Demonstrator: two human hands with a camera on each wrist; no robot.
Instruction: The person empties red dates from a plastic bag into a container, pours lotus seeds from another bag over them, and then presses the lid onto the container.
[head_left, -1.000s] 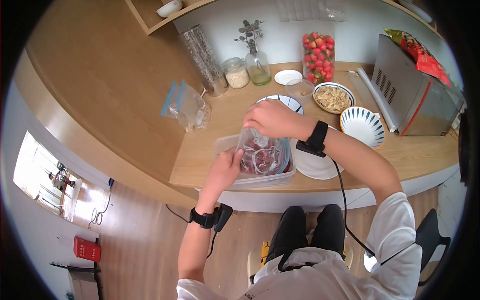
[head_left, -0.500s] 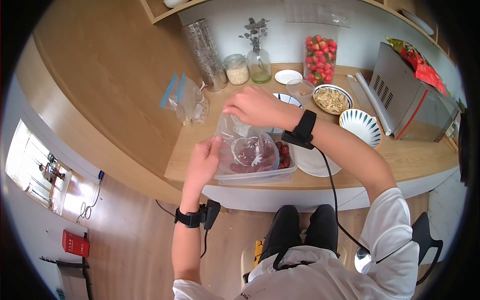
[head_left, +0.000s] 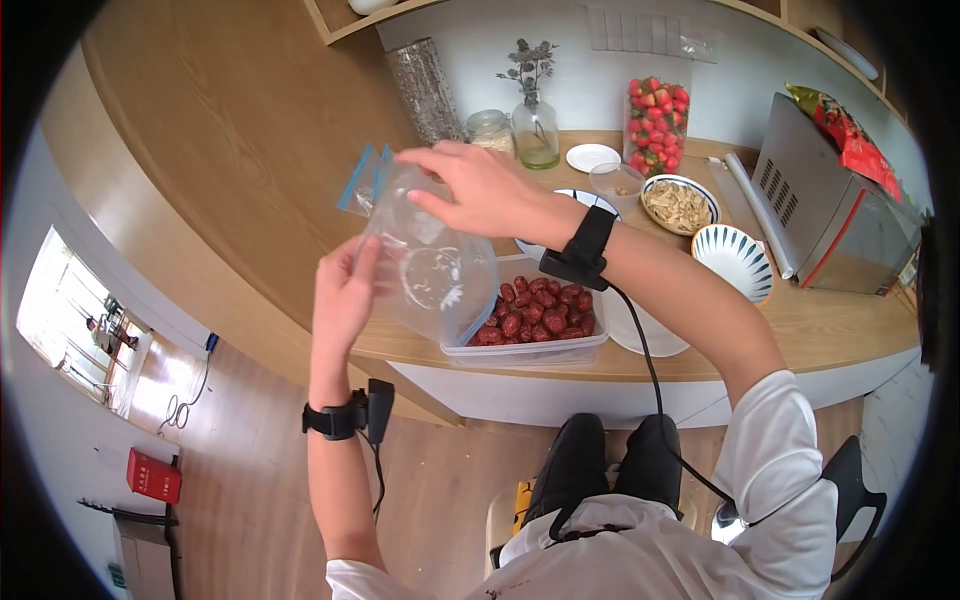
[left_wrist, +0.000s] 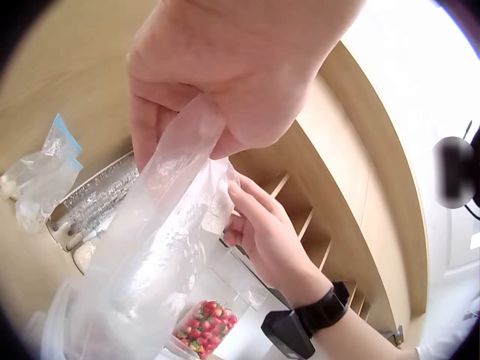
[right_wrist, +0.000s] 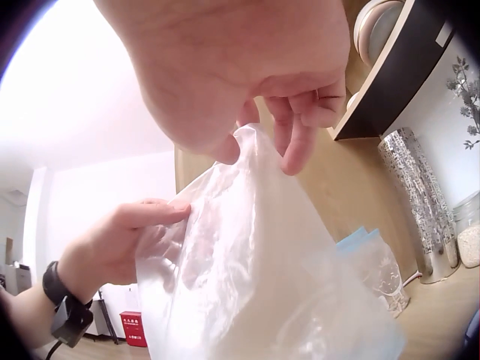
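Note:
Both hands hold up a clear zip bag (head_left: 430,265), which looks empty, above the counter's left end. My left hand (head_left: 362,262) pinches its left edge. Gripping the top edge from above is my right hand (head_left: 418,185). Just right of the bag, a clear plastic container (head_left: 520,352) on the counter holds red dates (head_left: 545,310). In the left wrist view the left hand (left_wrist: 214,142) pinches the bag (left_wrist: 150,255), with the right hand (left_wrist: 247,217) beyond. In the right wrist view the right hand (right_wrist: 259,142) pinches the bag (right_wrist: 255,270), and the left hand (right_wrist: 161,217) is on its far side.
A white plate (head_left: 645,335) lies right of the container. Behind stand a patterned bowl (head_left: 732,262), a bowl of pale snacks (head_left: 678,205), a strawberry jar (head_left: 655,120), a vase (head_left: 537,135) and a small oven (head_left: 835,215). Spare zip bags (head_left: 360,180) lie at the left.
The bag has risen up and to the left out of the container. The red dates that were inside it now lie in the container.

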